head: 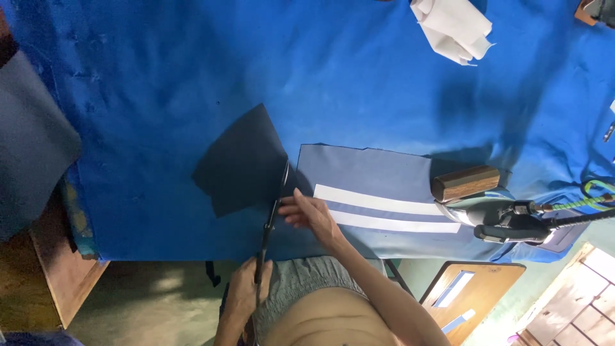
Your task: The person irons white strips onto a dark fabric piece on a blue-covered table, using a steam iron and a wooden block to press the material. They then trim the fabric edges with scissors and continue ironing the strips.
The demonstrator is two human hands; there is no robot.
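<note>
Head camera view, looking down over a bare torso at a surface (160,77) covered in bright blue cloth. Which hand is which is judged from the arms. What seems the left hand (245,286), low in the frame, is closed around the handles of long black scissors (272,214), whose blades point away along the edge of a dark navy fabric piece (240,160). What seems the right hand (309,214) lies flat with fingers spread on a grey-blue fabric panel (371,173), just beside the blades. Two white strips (378,202) run across the panel. Farther right sit a wooden block (466,182) and an iron (506,221) with a cord. Crumpled white fabric (451,25) lies at the far edge.
</note>
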